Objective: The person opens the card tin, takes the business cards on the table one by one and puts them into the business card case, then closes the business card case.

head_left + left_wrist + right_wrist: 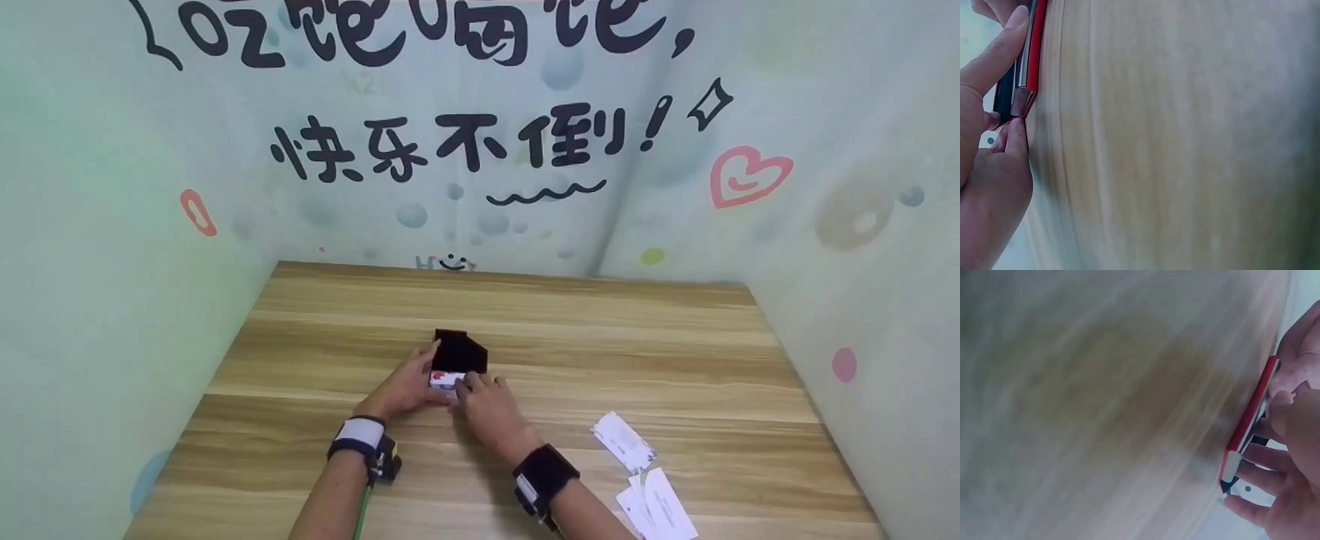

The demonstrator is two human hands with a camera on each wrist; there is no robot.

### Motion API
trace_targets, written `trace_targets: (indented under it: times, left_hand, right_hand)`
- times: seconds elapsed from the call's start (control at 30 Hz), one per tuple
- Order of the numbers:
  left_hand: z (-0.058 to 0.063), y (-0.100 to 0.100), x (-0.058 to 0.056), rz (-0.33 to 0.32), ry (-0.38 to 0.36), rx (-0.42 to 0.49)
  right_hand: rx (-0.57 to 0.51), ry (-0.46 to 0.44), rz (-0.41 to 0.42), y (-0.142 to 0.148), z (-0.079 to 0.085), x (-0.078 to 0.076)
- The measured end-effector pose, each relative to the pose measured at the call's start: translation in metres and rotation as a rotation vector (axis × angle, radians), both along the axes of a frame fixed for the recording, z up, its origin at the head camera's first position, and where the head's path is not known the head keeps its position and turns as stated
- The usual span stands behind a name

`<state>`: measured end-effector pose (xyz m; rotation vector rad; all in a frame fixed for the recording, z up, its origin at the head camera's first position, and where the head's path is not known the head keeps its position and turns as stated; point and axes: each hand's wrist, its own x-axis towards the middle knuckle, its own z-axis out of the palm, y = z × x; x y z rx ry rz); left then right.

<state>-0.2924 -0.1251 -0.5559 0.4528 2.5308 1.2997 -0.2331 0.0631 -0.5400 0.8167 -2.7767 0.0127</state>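
Note:
A small card case [459,352] lies opened on the table, its black lining facing up; the left wrist view shows its red outer cover [1034,56]. A white card [448,378] with red and blue print sits in its near part. My left hand [405,388] grips the left side of the case, thumb along the near edge and fingers at its end. My right hand [495,412] is at the right side, with thumb and forefinger pinching at the card. Its other fingers [1264,478] spread past the case's end. The fingertips partly cover the card.
Several white cards [667,504] lie loosely overlapped on the wooden table [600,330], right of my right forearm. Printed fabric walls [450,225] close in the table at the back and both sides. A cable [363,510] runs along my left forearm.

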Motion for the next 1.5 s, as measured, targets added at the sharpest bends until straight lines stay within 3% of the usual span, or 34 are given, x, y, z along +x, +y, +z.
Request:
trace_targets:
  times: [0.23, 0.43, 0.6, 1.07, 1.3, 1.5]
  left_hand:
    - [-0.002, -0.001, -0.003, -0.021, 0.027, 0.036]
    - [-0.003, 0.0, -0.003, 0.002, 0.014, 0.006]
    - [-0.004, 0.001, -0.001, 0.013, 0.004, -0.003]
    - [0.0, 0.001, 0.0, 0.037, -0.05, -0.018]
    - [0.0, 0.002, -0.001, 0.045, -0.061, 0.007]
    - [0.001, 0.001, 0.0, 0.041, -0.06, 0.015]
  right_hand:
    - [-0.198, -0.093, 0.039, 0.005, 0.024, 0.011]
    - [-0.238, -0.013, 0.021, 0.017, 0.036, 0.021]
    - [-0.286, 0.042, 0.001, 0.034, 0.037, 0.035]
    - [-0.293, -0.005, -0.162, 0.079, 0.036, 0.064]
    - [-0.266, 0.083, -0.23, 0.106, 0.021, 0.07]
    - [-0.292, 0.049, -0.274, 0.126, 0.015, 0.075]
